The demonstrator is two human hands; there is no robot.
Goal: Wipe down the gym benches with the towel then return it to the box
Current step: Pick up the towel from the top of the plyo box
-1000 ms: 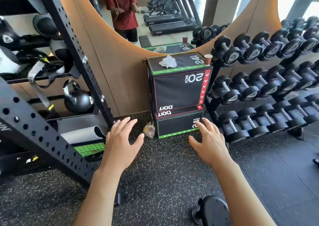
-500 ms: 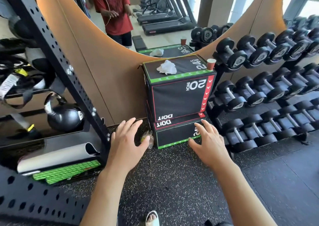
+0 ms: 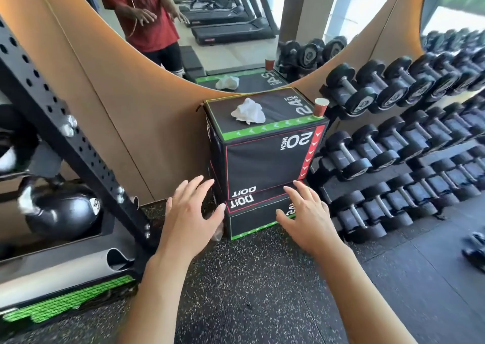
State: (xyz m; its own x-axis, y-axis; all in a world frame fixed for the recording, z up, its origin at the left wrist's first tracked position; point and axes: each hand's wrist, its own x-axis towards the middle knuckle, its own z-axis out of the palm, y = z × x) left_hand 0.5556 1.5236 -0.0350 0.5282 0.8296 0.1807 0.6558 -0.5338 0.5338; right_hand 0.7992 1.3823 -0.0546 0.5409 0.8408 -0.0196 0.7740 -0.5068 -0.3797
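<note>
Towel [image 3: 248,111] crumpled atop box [image 3: 265,159]; left hand [image 3: 190,216], right hand [image 3: 305,216] spread, empty.

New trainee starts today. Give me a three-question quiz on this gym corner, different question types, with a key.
1. True or false: the left hand grips the white towel.
2. Multiple choice: the paper cup stands on the top box at its
A) corner nearest the dumbbell rack
B) middle
C) corner nearest the kettlebell
3. Fill in: the towel lies crumpled on top of the ____ box of the stack.

Key: 1 false, both it and the right hand are open and empty, held out in front of the lower box; 2 A; 3 top.
</note>
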